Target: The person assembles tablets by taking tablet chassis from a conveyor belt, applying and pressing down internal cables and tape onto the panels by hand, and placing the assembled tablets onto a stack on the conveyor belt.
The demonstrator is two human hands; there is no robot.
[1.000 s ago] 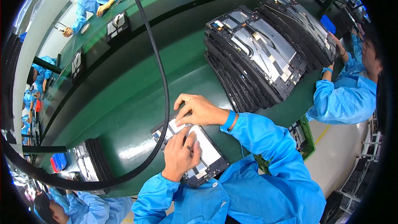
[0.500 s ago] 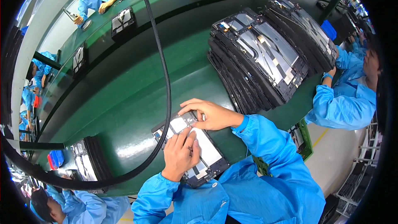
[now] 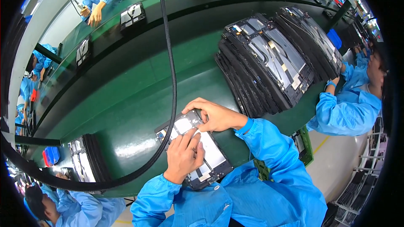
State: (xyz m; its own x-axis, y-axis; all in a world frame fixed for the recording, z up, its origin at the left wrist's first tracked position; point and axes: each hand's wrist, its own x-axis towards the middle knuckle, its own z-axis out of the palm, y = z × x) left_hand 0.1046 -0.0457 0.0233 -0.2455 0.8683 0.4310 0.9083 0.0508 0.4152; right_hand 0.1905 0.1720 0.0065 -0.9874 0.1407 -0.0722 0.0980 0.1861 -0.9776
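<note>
An opened tablet point(image 3: 215, 154), with a dark frame and silvery-white panels inside, lies tilted on the green bench in front of me. My left hand point(image 3: 183, 156) rests over its middle, fingers bent and pressed together near the upper part. Whatever its fingertips pinch is too small or too hidden to name. My right hand point(image 3: 217, 115) holds the tablet's far right corner, with bent fingers at the edge and the thumb on the inner side close to the left fingertips. A black cable point(image 3: 171, 65) hangs in front and crosses the view of the tablet's left side.
Two tall leaning stacks of opened tablets point(image 3: 283, 61) stand at the far right, beside a co-worker in blue point(image 3: 343, 109). Another stack point(image 3: 82, 159) is at the left, near a blue bin point(image 3: 52, 154). A dark conveyor point(image 3: 103, 52) carries tablets. A green crate point(image 3: 308, 146) sits below the bench's right side.
The view has shifted slightly. Both my hands stay at nearly the same spots on the tablet, with only small finger movements. Across the conveyor, a person's hand has lowered toward the bench.
</note>
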